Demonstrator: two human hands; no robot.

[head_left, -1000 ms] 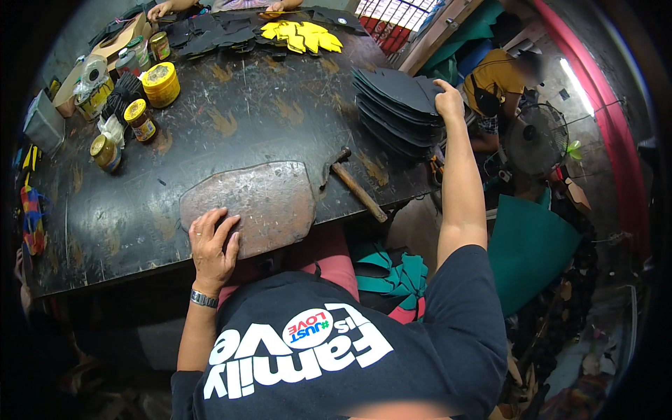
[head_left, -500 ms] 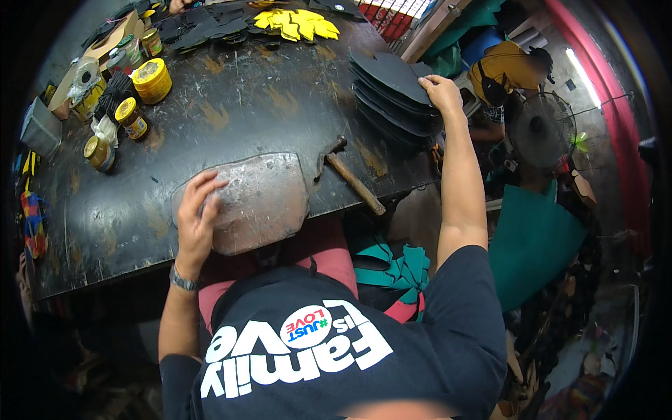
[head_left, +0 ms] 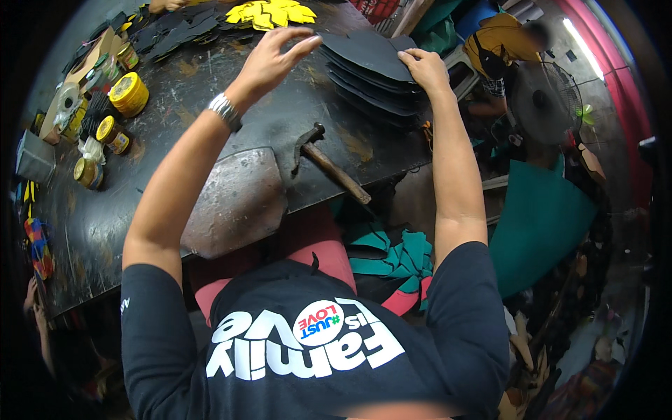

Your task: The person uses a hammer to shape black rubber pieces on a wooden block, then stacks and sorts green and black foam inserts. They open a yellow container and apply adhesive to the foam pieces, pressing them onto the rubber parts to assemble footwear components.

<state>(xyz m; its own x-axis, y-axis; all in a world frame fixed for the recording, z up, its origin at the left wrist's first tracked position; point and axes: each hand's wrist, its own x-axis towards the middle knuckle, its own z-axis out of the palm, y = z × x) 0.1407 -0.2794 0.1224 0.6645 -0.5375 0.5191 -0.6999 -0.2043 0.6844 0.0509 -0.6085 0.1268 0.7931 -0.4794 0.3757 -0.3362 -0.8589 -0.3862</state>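
- While both arms reach over the dark desk point(head_left: 231, 129), one stack of black sheets point(head_left: 371, 59) lies toward its far right side, between the two hands.
- Left hand point(head_left: 281, 57): open, thumb parted from the extended fingers, holding nothing; its fingertips are just beside the stack's left far corner, and whether they touch it I cannot tell.
- Right hand point(head_left: 425, 70): at the stack's right edge, fingers bent, the tips on the top sheet; I cannot tell whether it pinches any sheets, as the underside is hidden.
- Sheets: several layered edges show, too tightly overlapped for a sure count.
- One hammer point(head_left: 332, 168), on the desk nearer than the stack, its head to the far left and its wooden handle pointing near right.
- One worn board point(head_left: 241, 203), at the near edge, left of the hammer, partly behind the left forearm.
- Four containers toward the left: one wide yellow tub point(head_left: 129, 94) and three smaller jars point(head_left: 113, 134).
- One group of yellow pieces point(head_left: 269, 14) at the far side, right of one heap of black pieces point(head_left: 178, 31); both overlap too much to count.
- One fan point(head_left: 544, 94), right of the desk.
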